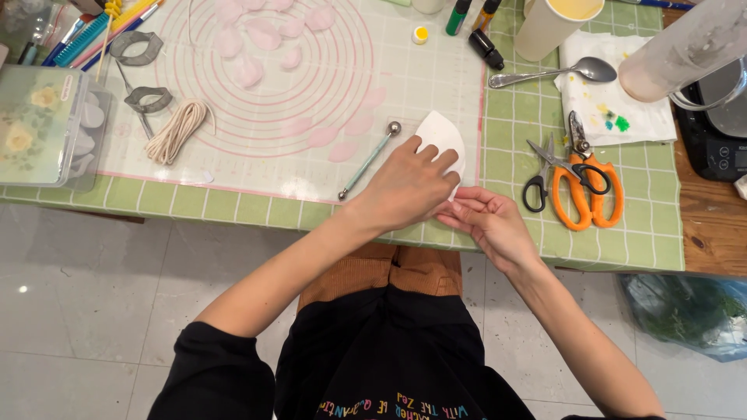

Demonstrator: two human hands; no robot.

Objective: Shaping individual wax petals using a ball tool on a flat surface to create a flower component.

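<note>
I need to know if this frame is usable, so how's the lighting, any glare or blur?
Head view: even, soft light with faint shadows; a small glare spot on the floor tiles; the left hand and right hand on the white paper piece are sharp; the pale cylinder at top right is close and blurred; table edges bow slightly from the wide lens.

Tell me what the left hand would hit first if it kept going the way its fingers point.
The left hand points up-right; beyond the white piece it holds, it would probably first meet the black bottle, though depth is unclear.
</note>
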